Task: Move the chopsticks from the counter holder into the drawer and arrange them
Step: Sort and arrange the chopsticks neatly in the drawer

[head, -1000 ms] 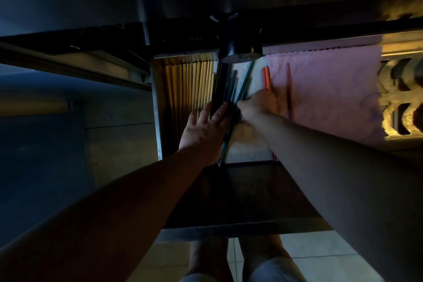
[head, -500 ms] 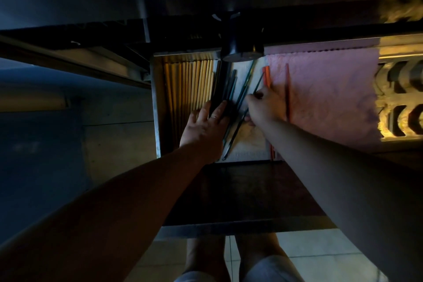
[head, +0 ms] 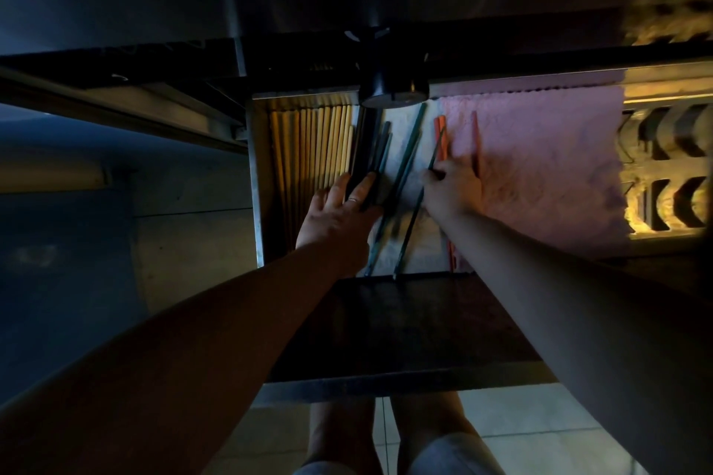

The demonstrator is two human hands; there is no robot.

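The open drawer (head: pixel 255 181) holds a row of pale wooden chopsticks (head: pixel 316 150) along its left side. Beside them lie dark green chopsticks (head: pixel 405 162), some straight, some slanted. My left hand (head: pixel 339 216) lies flat, fingers spread, pressing the dark chopsticks (head: pixel 376 150) next to the wooden row. My right hand (head: pixel 453 189) pinches one dark green chopstick (head: pixel 413 220) that slants from upper right to lower left. Orange chopsticks (head: pixel 440 139) lie just right of it, and one more red chopstick (head: pixel 475 143) rests on the pink liner.
A pink cloth liner (head: pixel 548 166) covers the drawer's right part. A black cylindrical holder (head: pixel 393 85) stands on the counter edge above the drawer. A dark shelf or drawer front (head: pixel 401 332) lies below my arms. Tiled floor and my legs show at the bottom.
My right hand has drawn one dark green chopstick out of the bunch and moved it rightward, away from my left hand, which stays pressed on the rest.
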